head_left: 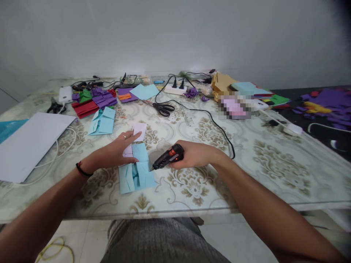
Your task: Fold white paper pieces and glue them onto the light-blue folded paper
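Right hand (189,153) wrapped round the glue gun (170,157) mid-frame, tip angled down-left, likely for edge access; left hand (122,149) spread, nothing visibly pinched, thumb over the folded blue paper (146,175) at lower center, apparently steadying it.

Tablecloth (189,201): pale greenish-white ground, brown floral motifs, grey-beige scrollwork. Glue gun (170,157): black body, orange section. Near folded paper (146,176): plain light blue. Small card (140,132): plain pale lilac. Rear paper pieces: red (85,108), green (85,95) and purple (104,100). Scissors (159,106): black handles. Power strip (170,90): white. Large sheet (35,146): plain white. Wristband (82,170): black, red accent. Garment (164,241): mottled dark grey. Wall (164,36): plain grey.
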The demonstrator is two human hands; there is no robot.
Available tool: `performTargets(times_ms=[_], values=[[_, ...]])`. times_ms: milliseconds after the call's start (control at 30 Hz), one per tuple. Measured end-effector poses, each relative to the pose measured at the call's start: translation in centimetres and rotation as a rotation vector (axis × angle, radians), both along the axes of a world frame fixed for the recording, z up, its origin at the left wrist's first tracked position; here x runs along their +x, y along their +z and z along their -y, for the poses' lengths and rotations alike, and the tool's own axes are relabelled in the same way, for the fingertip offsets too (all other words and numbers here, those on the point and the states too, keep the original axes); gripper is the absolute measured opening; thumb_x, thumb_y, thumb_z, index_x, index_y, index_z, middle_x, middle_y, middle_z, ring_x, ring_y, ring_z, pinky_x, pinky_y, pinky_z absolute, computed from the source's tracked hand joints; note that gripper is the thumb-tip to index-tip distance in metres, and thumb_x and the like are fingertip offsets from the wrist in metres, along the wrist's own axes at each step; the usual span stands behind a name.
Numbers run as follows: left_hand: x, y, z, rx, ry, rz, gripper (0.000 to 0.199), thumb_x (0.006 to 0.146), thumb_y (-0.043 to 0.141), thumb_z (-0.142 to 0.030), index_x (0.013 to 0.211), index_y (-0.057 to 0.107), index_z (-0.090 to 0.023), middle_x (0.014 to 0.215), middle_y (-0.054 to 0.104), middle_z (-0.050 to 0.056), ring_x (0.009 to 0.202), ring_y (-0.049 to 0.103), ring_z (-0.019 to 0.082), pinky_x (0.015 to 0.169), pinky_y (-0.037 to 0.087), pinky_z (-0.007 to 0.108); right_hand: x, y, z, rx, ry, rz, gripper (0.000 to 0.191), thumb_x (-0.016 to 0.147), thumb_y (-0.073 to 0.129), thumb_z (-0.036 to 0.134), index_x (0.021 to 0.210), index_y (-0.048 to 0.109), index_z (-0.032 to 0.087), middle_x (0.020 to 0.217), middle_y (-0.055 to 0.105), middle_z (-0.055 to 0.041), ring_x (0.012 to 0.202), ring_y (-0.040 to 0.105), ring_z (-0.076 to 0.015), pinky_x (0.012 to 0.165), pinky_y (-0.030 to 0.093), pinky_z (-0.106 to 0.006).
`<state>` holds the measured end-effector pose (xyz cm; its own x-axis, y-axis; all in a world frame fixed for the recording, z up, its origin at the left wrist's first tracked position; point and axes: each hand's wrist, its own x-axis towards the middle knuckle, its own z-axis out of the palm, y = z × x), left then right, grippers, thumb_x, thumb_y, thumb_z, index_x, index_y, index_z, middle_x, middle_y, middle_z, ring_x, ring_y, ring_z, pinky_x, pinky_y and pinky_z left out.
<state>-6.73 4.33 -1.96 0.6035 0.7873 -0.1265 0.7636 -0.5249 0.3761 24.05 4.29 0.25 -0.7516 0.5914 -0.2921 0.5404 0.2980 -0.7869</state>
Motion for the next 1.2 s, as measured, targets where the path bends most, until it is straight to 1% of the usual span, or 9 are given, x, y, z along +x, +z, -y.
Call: performTargets(times_ms=[133,300,533,733,800,900,967,1033,1200], values=[[0.0,0.0,0.0,0.0,0.014,-0.008,0.101,0.09,0.07,-0.056,0.168,0.019,-0.018,0.167,0.03,0.023,0.154,0.03,0.042,0.125,0.029,0.056,0.0,0.2,0.1,-0.01,0.012,0.025,0.019,0.074,0.067,0.028,0.064,0.054,0.019,0.058,0.046,0.0065,0.056,0.041,-0.0099,0.055,0.036,-0.023],[0.1,0.1,0.0,0.006,0.005,-0.032,0.1,0.09,0.07,-0.053,0.168,0.019,-0.015,0.167,0.03,0.025,0.154,0.03,0.042,0.125,0.029,0.057,0.0,0.3,0.2,-0.032,0.044,0.049,0.02,0.074,0.065,0.027,0.063,0.051,0.019,0.059,0.043,0.0062,0.056,0.04,-0.0099,0.053,0.035,-0.023],[0.1,0.1,-0.1,0.011,-0.004,-0.034,0.1,0.091,0.069,-0.053,0.168,0.018,-0.014,0.167,0.03,0.025,0.154,0.03,0.041,0.125,0.029,0.057,-0.1,0.6,0.5,-0.028,0.078,0.076,0.019,0.073,0.063,0.025,0.062,0.048,0.02,0.058,0.043,0.0059,0.057,0.041,-0.0101,0.052,0.035,-0.023],[0.1,0.1,0.0,0.005,0.008,-0.027,0.1,0.09,0.071,-0.051,0.168,0.02,-0.014,0.166,0.032,0.025,0.153,0.031,0.042,0.125,0.029,0.057,-0.1,0.6,0.8,-0.055,0.112,0.037,0.009,0.072,0.063,0.021,0.067,0.056,0.018,0.061,0.047,0.0056,0.058,0.043,-0.0101,0.053,0.037,-0.022],[0.0,0.0,-0.1,0.014,0.001,-0.02,0.1,0.09,0.071,-0.052,0.168,0.02,-0.014,0.166,0.032,0.025,0.153,0.032,0.042,0.125,0.03,0.057,-0.1,0.5,0.9,-0.057,0.122,0.036,0.009,0.072,0.064,0.02,0.067,0.057,0.018,0.06,0.046,0.0058,0.057,0.043,-0.0098,0.053,0.036,-0.022],[-0.1,-0.2,-0.1,0.027,-0.011,-0.011,0.1,0.09,0.07,-0.053,0.168,0.02,-0.015,0.166,0.032,0.025,0.152,0.032,0.043,0.124,0.03,0.058,0.0,0.3,0.8,-0.055,0.128,-0.021,0.01,0.074,0.068,0.024,0.072,0.061,0.017,0.061,0.049,0.0057,0.058,0.045,-0.0102,0.053,0.038,-0.022],[-0.1,-0.2,-0.1,0.029,-0.01,-0.008,0.101,0.09,0.07,-0.054,0.168,0.02,-0.015,0.166,0.032,0.025,0.153,0.032,0.043,0.125,0.03,0.058,0.0,0.3,0.8,-0.056,0.132,-0.088,0.015,0.076,0.072,0.029,0.077,0.064,0.017,0.064,0.053,0.0049,0.06,0.048,-0.0108,0.055,0.039,-0.022],[-0.1,-0.2,-0.1,0.021,-0.003,-0.012,0.102,0.089,0.071,-0.054,0.168,0.019,-0.015,0.166,0.031,0.025,0.153,0.031,0.042,0.125,0.029,0.057,0.0,0.3,0.8,-0.056,0.138,-0.141,0.02,0.078,0.074,0.033,0.079,0.064,0.016,0.065,0.056,0.0041,0.061,0.049,-0.011,0.056,0.041,-0.022],[-0.2,-0.3,-0.1,0.016,-0.003,-0.003,0.101,0.09,0.07,-0.053,0.168,0.019,-0.016,0.167,0.03,0.024,0.154,0.03,0.041,0.125,0.029,0.056,-0.7,0.1,1.1,-0.028,0.082,-0.211,0.017,0.081,0.071,0.03,0.078,0.062,0.016,0.064,0.054,0.0049,0.059,0.048,-0.0102,0.056,0.04,-0.022]])
